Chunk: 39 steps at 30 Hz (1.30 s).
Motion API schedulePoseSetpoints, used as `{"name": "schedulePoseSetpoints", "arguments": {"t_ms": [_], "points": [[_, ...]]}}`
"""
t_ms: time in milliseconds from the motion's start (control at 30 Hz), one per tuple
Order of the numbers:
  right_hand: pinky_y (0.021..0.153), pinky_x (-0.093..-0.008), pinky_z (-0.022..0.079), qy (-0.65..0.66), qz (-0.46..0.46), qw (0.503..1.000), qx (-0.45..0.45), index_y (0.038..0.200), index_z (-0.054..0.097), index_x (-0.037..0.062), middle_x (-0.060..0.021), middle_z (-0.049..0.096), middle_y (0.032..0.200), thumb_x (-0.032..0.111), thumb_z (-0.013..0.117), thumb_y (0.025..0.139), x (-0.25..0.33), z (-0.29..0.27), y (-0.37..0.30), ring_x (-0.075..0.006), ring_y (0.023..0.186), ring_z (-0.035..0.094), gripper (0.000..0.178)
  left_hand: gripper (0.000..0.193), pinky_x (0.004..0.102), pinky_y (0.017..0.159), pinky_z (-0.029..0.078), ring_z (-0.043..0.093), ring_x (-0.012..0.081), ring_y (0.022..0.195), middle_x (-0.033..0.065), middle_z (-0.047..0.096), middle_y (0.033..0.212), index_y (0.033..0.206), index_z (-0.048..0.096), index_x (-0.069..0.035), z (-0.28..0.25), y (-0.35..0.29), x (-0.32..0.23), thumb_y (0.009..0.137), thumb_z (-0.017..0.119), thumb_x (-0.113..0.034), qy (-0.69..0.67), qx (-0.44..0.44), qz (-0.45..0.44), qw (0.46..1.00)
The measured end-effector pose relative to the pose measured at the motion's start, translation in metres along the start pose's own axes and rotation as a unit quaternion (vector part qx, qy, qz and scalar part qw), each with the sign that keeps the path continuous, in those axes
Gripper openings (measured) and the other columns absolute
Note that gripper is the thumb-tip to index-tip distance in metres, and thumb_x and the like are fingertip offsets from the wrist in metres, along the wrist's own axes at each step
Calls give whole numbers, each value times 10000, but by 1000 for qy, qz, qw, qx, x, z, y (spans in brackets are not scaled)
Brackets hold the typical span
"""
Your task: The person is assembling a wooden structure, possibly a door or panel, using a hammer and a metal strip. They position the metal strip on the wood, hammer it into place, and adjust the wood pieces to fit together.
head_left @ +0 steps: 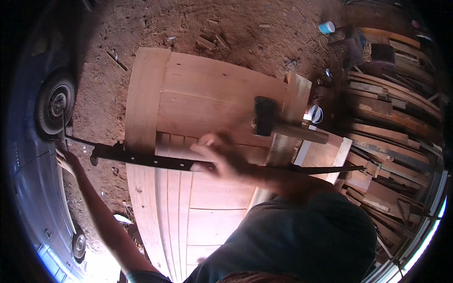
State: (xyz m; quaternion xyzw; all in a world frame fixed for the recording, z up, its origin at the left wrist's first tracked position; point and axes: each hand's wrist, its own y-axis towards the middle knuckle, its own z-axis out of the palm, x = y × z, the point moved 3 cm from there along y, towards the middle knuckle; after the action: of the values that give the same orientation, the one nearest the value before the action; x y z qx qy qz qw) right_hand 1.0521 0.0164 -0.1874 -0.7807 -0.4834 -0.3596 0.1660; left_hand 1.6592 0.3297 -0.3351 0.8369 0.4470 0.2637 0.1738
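Observation:
A long dark bar clamp (165,162) with holes along it lies across a pale wooden door (207,89). At its left end, my left hand (68,160) is beside the lower end of the clamp's thin crank handle (80,140). Its fingers look stretched out; whether they touch the handle is hard to see. Over the bar's middle is my right hand (222,155), smeared by motion, with fingers apart and no tool in them. A mallet (264,116) with a dark blocky head and wooden handle rests on the door's right side, beyond my right hand.
A blue car (30,155) stands close on the left. Timber boards (394,113) are stacked along the right. A white bucket (314,114) and a blue-white tub (326,27) sit beyond the door. Wood scraps (205,43) litter the dirt floor (245,23).

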Motion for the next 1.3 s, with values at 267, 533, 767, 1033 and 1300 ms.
{"name": "schedulePoseSetpoints", "arguments": {"t_ms": [267, 533, 767, 1033, 1300], "points": [[955, -488, 482, -180, 203, 961, 53, 1252, 551, 58, -201, 531, 1238, 392, 806, 791, -145, -181, -121, -414, 1144, 568, 624, 593, 504, 1010, 478, 597, 401, 1205, 201, 584, 1381, 1423, 525, -66, -199, -193, -145, 1052, 322, -482, -376, 329, -244, 831], [933, -484, 492, -101, 204, 956, 184, 1190, 578, -12, -257, 639, 1109, 278, 777, 742, -152, -179, -130, -408, 1062, 633, 569, 745, 541, 946, 493, 644, 447, 1074, 201, 691, 1179, 1276, 689, -177, -254, -177, -195, 992, 212, -674, -185, 391, -241, 869], [582, -312, 563, 30, 372, 891, 258, 1141, 618, -16, -112, 681, 902, 243, 727, 779, -156, -244, -64, -163, 725, 661, 458, 767, 532, 930, 493, 650, 448, 1053, 222, 701, 1107, 1224, 713, -135, -254, -185, -191, 993, 212, -669, -186, 367, -244, 878], [548, -350, 557, -75, 449, 885, 94, 1079, 588, -48, -107, 641, 821, 239, 735, 807, -287, -377, 97, -200, 609, 650, 422, 738, 504, 959, 483, 636, 425, 1107, 225, 689, 1146, 1246, 700, -167, -261, -175, -201, 999, 207, -657, -165, 387, -254, 871], [454, -330, 517, -80, 367, 808, 454, 1084, 560, -52, -105, 625, 768, 178, 731, 772, -234, -274, 66, -164, 532, 619, 424, 748, 508, 944, 490, 649, 423, 1075, 237, 694, 1109, 1219, 710, -157, -258, -174, -200, 998, 206, -664, -144, 389, -267, 870]]}}
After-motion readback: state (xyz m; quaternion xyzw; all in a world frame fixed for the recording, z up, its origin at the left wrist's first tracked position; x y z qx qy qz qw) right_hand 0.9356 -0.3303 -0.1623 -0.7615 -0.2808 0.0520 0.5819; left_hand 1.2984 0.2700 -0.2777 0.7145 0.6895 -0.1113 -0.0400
